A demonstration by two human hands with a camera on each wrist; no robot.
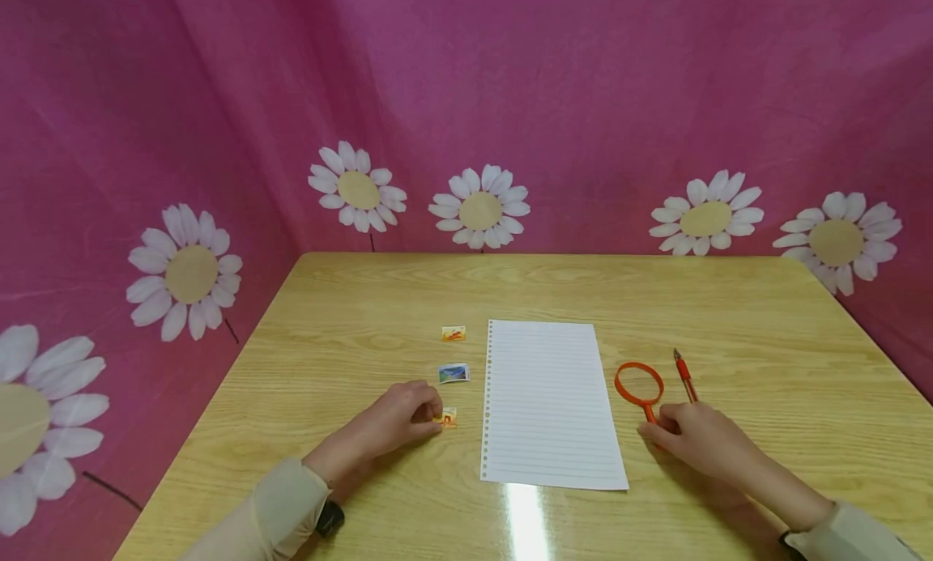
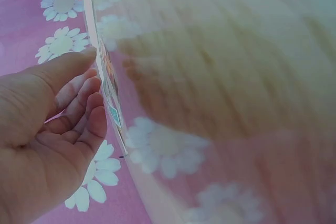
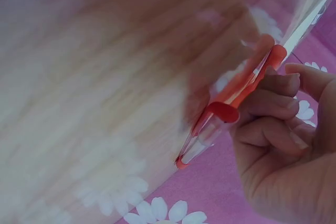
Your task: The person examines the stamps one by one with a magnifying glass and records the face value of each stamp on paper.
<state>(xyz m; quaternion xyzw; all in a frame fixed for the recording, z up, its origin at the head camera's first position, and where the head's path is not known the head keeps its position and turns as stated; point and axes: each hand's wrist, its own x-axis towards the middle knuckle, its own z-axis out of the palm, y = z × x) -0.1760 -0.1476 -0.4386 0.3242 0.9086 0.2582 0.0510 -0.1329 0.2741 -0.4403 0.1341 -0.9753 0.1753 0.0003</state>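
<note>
My left hand (image 1: 397, 419) rests on the table with loosely bent fingers, thumb and fingertips at the left edge of a small yellow-orange postage stamp (image 1: 449, 418) and partly covering it. A blue-green stamp (image 1: 454, 373) and another yellow-orange stamp (image 1: 453, 333) lie above it in a column. On the other side, my right hand (image 1: 703, 439) is low over the handle of a red magnifying glass (image 1: 639, 363), its thumb and bent forefinger beside the handle. A red pen (image 1: 683, 370) points away from this hand, which hides its rear part. In the right wrist view, the pen (image 3: 202, 140) lies beside the fingers.
A lined sheet of paper (image 1: 550, 399), punched along its left edge, lies between the hands. The wooden table (image 1: 350, 302) is glossy and reflects light near its front. Pink cloth with large daisies (image 1: 583, 99) surrounds the back and sides.
</note>
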